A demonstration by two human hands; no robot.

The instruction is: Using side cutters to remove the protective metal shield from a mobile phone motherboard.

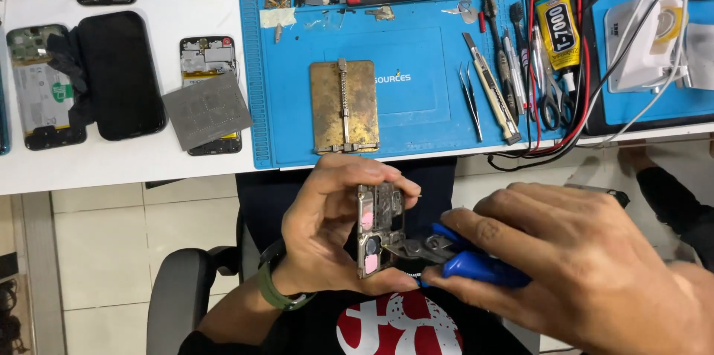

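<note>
1. Two hands work below the edge of the counter (111, 162), above my lap. My left hand (327, 236) has its fingers (349, 176) clasped round a stripped phone frame (379, 228), which stands upright between thumb and forefinger with its inner side toward me.
2. My right hand (587, 266) has its fingers clenched on the blue handles of a pair of pliers (461, 255). The metal nose of the pliers touches the lower right edge of the phone frame, near a small pink patch.
3. A dark green watch strap (271, 288) circles my left wrist.
4. A blue mat (424, 110) covers the middle of the counter. On it lies a brass-coloured holder plate (344, 106), just above the phone frame in this view.
5. Right of the plate lie tweezers (470, 98), a craft knife (491, 87) and a yellow-labelled tube of glue (558, 28), side by side. Red and black wires (576, 113) loop past them.
6. Left of the mat, on the white counter, lies an opened phone (212, 95) with a grey square stencil (207, 111) resting on it. Further left lie a black phone (123, 76) and another opened phone (41, 87).
7. A grey chair arm (175, 299) shows at lower left.
</note>
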